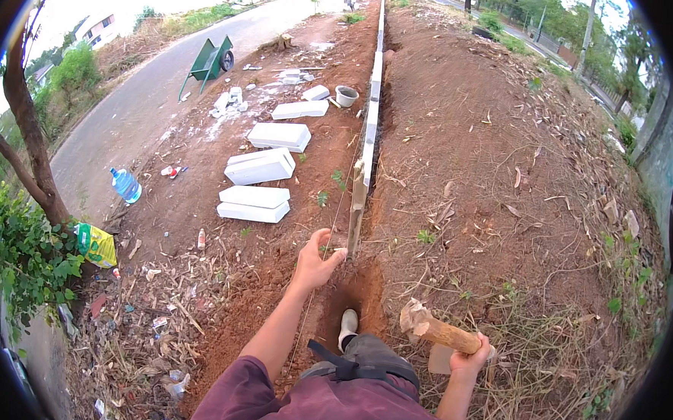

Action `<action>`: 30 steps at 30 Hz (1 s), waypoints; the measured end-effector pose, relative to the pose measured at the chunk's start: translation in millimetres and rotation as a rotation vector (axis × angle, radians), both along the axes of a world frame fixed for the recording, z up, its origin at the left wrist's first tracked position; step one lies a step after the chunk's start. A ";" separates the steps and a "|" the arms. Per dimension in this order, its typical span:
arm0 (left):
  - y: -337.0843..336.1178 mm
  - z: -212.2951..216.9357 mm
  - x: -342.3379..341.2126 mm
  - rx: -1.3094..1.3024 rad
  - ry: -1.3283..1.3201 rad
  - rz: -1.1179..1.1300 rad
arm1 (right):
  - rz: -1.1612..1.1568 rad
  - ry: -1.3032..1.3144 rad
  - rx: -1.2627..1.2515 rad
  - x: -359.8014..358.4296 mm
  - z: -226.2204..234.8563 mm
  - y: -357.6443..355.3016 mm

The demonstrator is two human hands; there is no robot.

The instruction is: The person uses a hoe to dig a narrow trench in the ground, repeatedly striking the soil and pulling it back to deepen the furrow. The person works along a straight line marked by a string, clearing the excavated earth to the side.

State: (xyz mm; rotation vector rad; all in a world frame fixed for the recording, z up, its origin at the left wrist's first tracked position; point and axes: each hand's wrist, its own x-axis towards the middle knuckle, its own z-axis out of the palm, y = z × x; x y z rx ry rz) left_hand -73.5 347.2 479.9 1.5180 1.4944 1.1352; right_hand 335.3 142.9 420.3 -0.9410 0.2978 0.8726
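My left hand (318,264) reaches forward over the trench, thumb and fingers apart in a curved shape. It is beside an upright wooden stake (356,219) and a thin string (345,188) that runs along the trench; any contact with the string is too fine to make out. Low on the right, my right hand (469,359) is closed around a thick, short wooden log (444,333) with a splintered far end. A flat tan piece (440,360) shows under the log; whether I hold it too is unclear. My boot (348,325) stands in the trench.
White blocks (279,136) lie in a row left of the trench, with a bucket (346,96) and a green wheelbarrow (207,62) beyond. A line of set blocks (375,79) runs ahead. A water jug (125,186) and tree (33,126) are left; dry brush covers the right.
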 end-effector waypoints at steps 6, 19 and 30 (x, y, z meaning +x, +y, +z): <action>193.5 -48.1 36.7 0.070 -0.087 0.029 | 0.063 0.030 -0.111 75.3 -71.4 77.4; 265.9 -37.0 76.9 0.057 -0.110 0.029 | -0.143 0.120 -0.193 59.6 -63.7 110.5; 266.9 -36.5 76.5 0.034 -0.108 0.005 | -0.188 0.164 -0.281 79.8 -52.3 160.0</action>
